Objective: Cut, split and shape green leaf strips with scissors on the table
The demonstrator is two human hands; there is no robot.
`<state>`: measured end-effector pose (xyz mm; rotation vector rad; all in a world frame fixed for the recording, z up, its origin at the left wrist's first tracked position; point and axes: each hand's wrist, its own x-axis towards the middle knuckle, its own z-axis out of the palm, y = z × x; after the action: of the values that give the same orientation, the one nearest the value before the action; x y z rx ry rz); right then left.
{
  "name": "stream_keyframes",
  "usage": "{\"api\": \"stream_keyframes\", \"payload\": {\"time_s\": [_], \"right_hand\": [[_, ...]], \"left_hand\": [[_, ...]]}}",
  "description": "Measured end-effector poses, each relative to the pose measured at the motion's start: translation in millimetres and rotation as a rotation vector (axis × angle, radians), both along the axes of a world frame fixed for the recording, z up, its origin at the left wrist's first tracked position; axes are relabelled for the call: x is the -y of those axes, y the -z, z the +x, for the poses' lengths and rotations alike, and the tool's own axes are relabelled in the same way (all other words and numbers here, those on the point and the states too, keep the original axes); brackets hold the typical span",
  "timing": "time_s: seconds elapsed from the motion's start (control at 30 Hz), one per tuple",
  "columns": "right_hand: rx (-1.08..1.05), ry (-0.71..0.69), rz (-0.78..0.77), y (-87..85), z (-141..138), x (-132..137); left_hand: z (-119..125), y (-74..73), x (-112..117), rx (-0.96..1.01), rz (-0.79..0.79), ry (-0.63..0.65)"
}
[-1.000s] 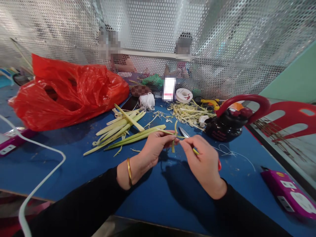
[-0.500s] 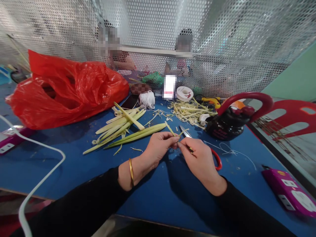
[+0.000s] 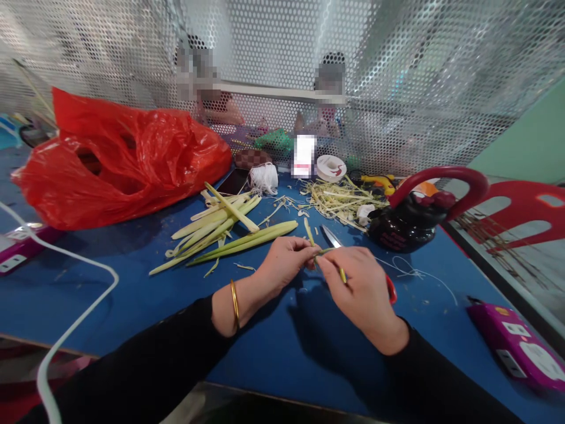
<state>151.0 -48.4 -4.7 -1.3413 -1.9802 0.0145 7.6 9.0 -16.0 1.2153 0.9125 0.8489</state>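
Observation:
My left hand (image 3: 285, 262), a gold bangle at its wrist, pinches a thin green leaf strip (image 3: 309, 232) whose tip sticks up above the fingers. Close beside it, my right hand (image 3: 357, 288) is closed on the same strip work, with a green strand running between the two pinches. Partly under my right hand lies a pair of scissors (image 3: 332, 237), blades pointing away and a red handle showing at the right. Left of my hands, long green leaves (image 3: 251, 240) rest on the table beside a pile of paler leaves (image 3: 212, 224).
A red plastic bag (image 3: 132, 159) bulks at the left. Behind are white string (image 3: 263, 178), a ribbon spool (image 3: 331, 168) and shredded strips (image 3: 339, 200). A dark pot with a red handle (image 3: 404, 227), loose thread (image 3: 410, 270) and a purple power strip (image 3: 518, 344) stand rightward.
My right hand has shifted slightly right and down, drawing a little away from my left. The strip's tip stands more upright. My left hand has barely moved.

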Motion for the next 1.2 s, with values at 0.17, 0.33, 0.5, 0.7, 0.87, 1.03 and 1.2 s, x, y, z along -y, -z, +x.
{"api": "stream_keyframes", "payload": {"time_s": [0.17, 0.33, 0.5, 0.7, 0.87, 1.03, 1.2], "right_hand": [[-0.310, 0.158, -0.206, -7.9, 16.8, -14.5], [-0.811, -0.036, -0.646, -4.3, 10.9, -21.3], [-0.849, 0.068, -0.450, 4.4, 5.0, -17.6], [-0.744, 0.079, -0.331, 15.4, -0.3, -14.6], [-0.521, 0.057, -0.177, 8.5, 1.7, -18.9], [-0.387, 0.224, 0.173, -10.7, 12.7, -12.0], [-0.262, 0.165, 0.272, -8.9, 4.6, 4.4]], "left_hand": [[-4.3, -4.7, 1.7, -0.084, -0.026, 0.224], [-5.8, -5.7, 3.5, -0.173, -0.026, 0.283], [-5.4, -13.6, 6.2, -0.196, -0.009, 0.270], [-3.6, -5.6, 8.0, -0.211, 0.087, 0.278], [-0.1, -6.0, 11.7, -0.166, 0.011, 0.211], [-1.4, -16.5, 10.2, 0.000, -0.030, 0.000], [-4.7, -20.6, 5.6, 0.219, -0.087, -0.110]]}}
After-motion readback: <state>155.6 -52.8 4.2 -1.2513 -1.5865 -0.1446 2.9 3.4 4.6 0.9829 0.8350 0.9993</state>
